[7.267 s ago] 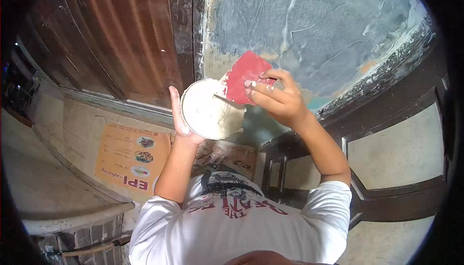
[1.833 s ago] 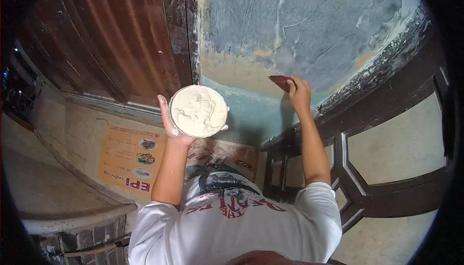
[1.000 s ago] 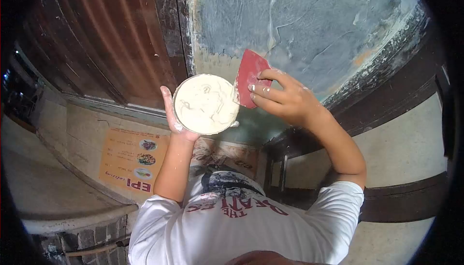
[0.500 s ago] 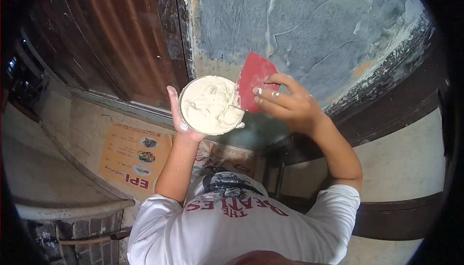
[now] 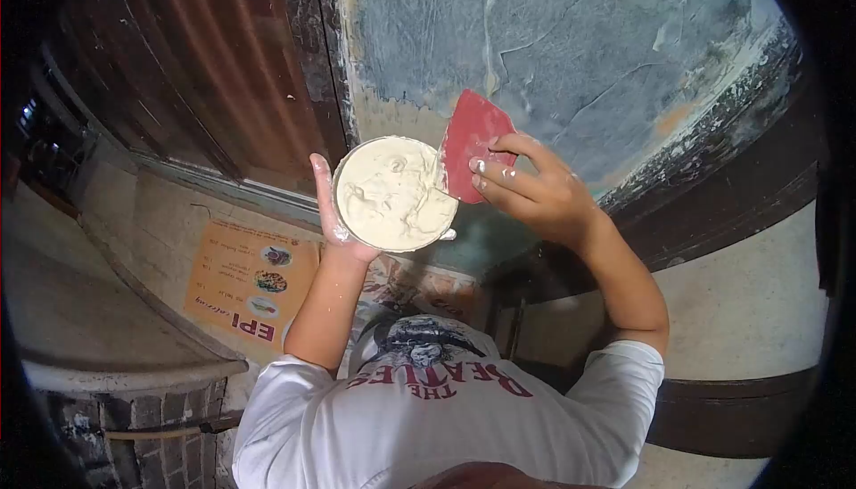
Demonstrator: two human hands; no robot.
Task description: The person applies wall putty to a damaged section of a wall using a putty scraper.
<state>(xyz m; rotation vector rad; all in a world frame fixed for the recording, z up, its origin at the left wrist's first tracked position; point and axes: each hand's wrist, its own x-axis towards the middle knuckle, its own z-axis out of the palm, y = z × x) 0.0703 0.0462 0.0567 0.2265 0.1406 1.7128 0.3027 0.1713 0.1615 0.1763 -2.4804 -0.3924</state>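
At the left, an orange printed banner (image 5: 241,279) lies on the floor beside the left forearm, which reaches forward, leaning slightly inward. The left hand (image 5: 339,229), thumb extended up along the side, cradles a round, thin-rimmed container (image 5: 389,248) filled with cream-coloured paste (image 5: 388,195). At the container's right rim stands a flat red scraper (image 5: 468,137), paste along its left edge. The right hand (image 5: 542,190) pinches it with bent, paste-flecked fingers; the elbow juts outward, the forearm angling inward before the blue-grey, patchily coated wall (image 5: 571,43).
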